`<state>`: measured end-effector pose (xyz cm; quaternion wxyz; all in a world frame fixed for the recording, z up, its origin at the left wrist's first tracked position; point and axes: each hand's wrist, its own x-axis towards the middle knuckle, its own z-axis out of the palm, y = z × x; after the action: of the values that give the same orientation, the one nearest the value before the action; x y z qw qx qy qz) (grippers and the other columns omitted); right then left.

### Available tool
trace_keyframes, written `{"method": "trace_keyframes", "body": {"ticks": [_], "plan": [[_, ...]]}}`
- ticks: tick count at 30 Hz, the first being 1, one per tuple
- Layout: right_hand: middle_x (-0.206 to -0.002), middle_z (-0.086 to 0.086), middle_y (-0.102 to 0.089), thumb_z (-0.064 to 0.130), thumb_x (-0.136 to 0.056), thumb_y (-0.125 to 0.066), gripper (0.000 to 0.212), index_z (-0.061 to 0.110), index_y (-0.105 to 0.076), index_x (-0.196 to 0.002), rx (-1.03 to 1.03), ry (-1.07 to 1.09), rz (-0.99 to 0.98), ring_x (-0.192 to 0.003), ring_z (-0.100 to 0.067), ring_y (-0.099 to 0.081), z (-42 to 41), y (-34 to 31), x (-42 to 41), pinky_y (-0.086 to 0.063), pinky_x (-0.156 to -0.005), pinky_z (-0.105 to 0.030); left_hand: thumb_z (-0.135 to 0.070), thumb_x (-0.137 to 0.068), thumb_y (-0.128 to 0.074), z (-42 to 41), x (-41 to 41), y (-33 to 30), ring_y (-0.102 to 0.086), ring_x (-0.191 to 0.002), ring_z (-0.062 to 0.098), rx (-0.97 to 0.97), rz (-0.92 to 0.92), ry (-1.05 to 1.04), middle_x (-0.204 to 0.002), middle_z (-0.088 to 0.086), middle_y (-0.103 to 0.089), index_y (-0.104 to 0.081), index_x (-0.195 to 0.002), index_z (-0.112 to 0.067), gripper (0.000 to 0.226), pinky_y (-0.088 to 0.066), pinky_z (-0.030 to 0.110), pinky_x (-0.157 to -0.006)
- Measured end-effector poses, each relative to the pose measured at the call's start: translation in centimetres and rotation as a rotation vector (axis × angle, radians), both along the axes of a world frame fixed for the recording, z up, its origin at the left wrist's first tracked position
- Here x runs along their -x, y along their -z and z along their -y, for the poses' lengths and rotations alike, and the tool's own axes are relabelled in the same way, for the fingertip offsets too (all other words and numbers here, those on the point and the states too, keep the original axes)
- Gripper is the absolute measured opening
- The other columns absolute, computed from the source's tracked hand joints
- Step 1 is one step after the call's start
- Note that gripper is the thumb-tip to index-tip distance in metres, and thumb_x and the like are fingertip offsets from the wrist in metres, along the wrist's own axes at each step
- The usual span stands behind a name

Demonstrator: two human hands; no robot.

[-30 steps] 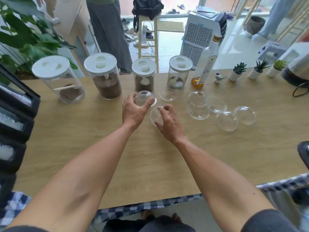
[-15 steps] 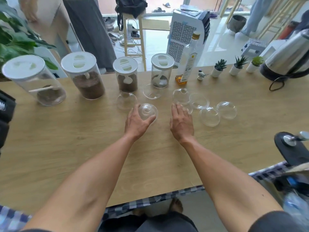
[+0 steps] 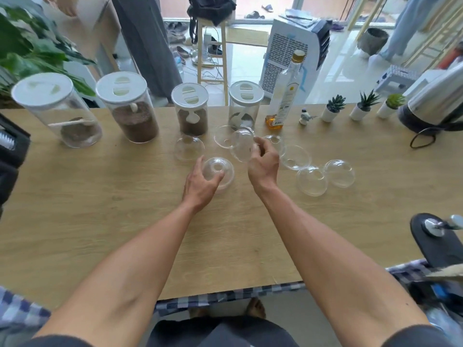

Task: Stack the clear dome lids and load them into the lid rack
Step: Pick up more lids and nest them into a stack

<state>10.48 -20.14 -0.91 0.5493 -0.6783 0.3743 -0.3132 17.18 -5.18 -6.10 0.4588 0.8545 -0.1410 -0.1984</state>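
Several clear dome lids lie on the wooden table [image 3: 100,221]. My left hand [image 3: 200,186] grips a small stack of dome lids [image 3: 219,171] resting dome-up on the table. My right hand [image 3: 263,164] holds another dome lid [image 3: 241,145] tilted on its side, lifted above the table. Loose lids lie around: one dome-up [image 3: 189,147] behind the left hand, one upturned [image 3: 295,157] right of the right hand, and two more [image 3: 312,180] [image 3: 339,170] further right. The black lid rack [image 3: 10,151] shows at the left edge.
Four clear canisters with white tops [image 3: 135,111] line the table's back, beside an oil bottle [image 3: 285,96]. Small potted succulents [image 3: 333,108] and a steel kettle [image 3: 436,103] stand at the back right. A black object [image 3: 438,236] sits at the right edge.
My right hand went from lying flat on the table to picking up a dome lid and tilting it. My left hand stayed on the stack of lids.
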Motion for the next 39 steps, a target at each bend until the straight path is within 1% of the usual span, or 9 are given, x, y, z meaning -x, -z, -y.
{"method": "trace_keyframes", "body": {"ticks": [2,6,9,13,17,22,25,30,39], "plan": [[-0.097,0.005,-0.066,0.011,-0.105,-0.054,0.018,0.014,-0.069,-0.114,-0.269,-0.025,0.039,-0.084,-0.011,-0.065,0.2,-0.2,-1.0,-0.063,-0.081,-0.036,-0.056,-0.088,-0.061,-0.3,-0.2,-0.4,-0.043,-0.144,0.022,0.052,-0.050,-0.046,-0.161,0.004,-0.041,-0.029,-0.159,-0.026,0.084,-0.036,0.040,-0.116],[-0.093,-0.005,-0.057,0.011,-0.104,-0.057,0.017,0.008,-0.070,-0.116,-0.534,-0.129,-0.055,-0.074,-0.013,-0.058,-0.4,1.2,-1.3,-0.065,-0.073,-0.040,-0.043,-0.096,-0.045,-0.5,-0.7,-1.2,-0.047,-0.141,0.025,0.095,-0.082,-0.154,-0.155,0.009,-0.050,-0.038,-0.156,-0.021,0.065,-0.036,0.035,-0.113],[-0.087,-0.006,-0.057,0.012,-0.104,-0.057,0.015,0.007,-0.069,-0.112,-0.579,-0.132,-0.137,-0.073,-0.016,-0.057,-1.1,3.1,-1.1,-0.065,-0.072,-0.041,-0.052,-0.089,-0.039,-0.7,-1.1,-1.3,-0.056,-0.131,0.027,0.144,-0.121,-0.217,-0.143,0.008,-0.061,-0.049,-0.150,-0.024,0.068,-0.042,0.046,-0.112],[-0.075,-0.007,-0.063,0.009,-0.099,-0.055,0.013,0.006,-0.068,-0.102,-0.454,-0.088,-0.232,-0.056,-0.020,-0.058,-1.8,4.5,-1.4,-0.051,-0.046,-0.027,-0.040,-0.098,-0.049,-0.9,-0.8,-1.3,-0.056,-0.130,0.019,0.118,-0.090,-0.133,-0.143,0.004,-0.061,-0.053,-0.148,-0.023,0.054,-0.042,0.034,-0.111],[-0.097,-0.007,-0.075,0.015,-0.094,-0.058,0.011,0.016,-0.068,-0.100,-0.285,-0.054,-0.367,-0.089,-0.028,-0.073,-1.8,5.6,-2.2,-0.062,-0.079,-0.043,-0.027,-0.099,-0.057,-0.8,-0.9,-0.4,-0.062,-0.122,0.015,0.092,-0.032,-0.077,-0.136,0.003,-0.067,-0.061,-0.141,-0.019,0.043,-0.046,0.026,-0.104],[-0.119,-0.013,-0.072,0.015,-0.098,-0.054,0.029,0.011,-0.067,-0.124,-0.176,-0.103,-0.381,-0.109,-0.027,-0.068,-1.9,5.3,-1.8,-0.057,-0.095,-0.041,-0.023,-0.098,-0.058,-0.8,-1.3,-0.5,-0.064,-0.111,0.009,0.087,-0.027,-0.060,-0.127,-0.002,-0.071,-0.066,-0.135,-0.020,0.038,-0.047,0.022,-0.098],[-0.145,-0.007,-0.052,0.035,-0.093,-0.056,0.060,0.020,-0.046,-0.150,0.060,-0.291,-0.333,-0.130,-0.022,-0.052,-2.3,4.9,-0.7,-0.048,-0.107,-0.041,-0.025,-0.097,-0.057,-1.1,-2.0,-0.7,-0.065,-0.112,0.014,0.084,-0.016,-0.092,-0.125,0.000,-0.071,-0.067,-0.132,-0.019,0.036,-0.051,0.029,-0.099],[-0.157,-0.004,-0.038,0.057,-0.078,-0.077,0.106,0.026,-0.020,-0.162,0.336,-0.487,-0.370,-0.144,-0.024,-0.036,-2.8,6.0,0.0,-0.036,-0.117,-0.042,-0.026,-0.093,-0.058,-1.4,-5.3,-1.1,-0.063,-0.108,0.024,-0.049,0.189,-0.256,-0.120,0.005,-0.064,-0.064,-0.122,-0.018,0.030,-0.052,0.038,-0.094],[-0.157,0.001,-0.045,0.062,-0.070,-0.082,0.108,0.028,-0.029,-0.158,0.378,-0.431,-0.457,-0.141,-0.023,-0.043,-3.5,8.0,-0.7,-0.036,-0.112,-0.044,-0.051,-0.073,-0.084,-1.0,-11.2,0.5,-0.029,-0.151,0.027,-0.260,0.196,-0.099,-0.163,0.001,-0.037,-0.028,-0.158,-0.032,0.104,-0.025,0.043,-0.122]]}}
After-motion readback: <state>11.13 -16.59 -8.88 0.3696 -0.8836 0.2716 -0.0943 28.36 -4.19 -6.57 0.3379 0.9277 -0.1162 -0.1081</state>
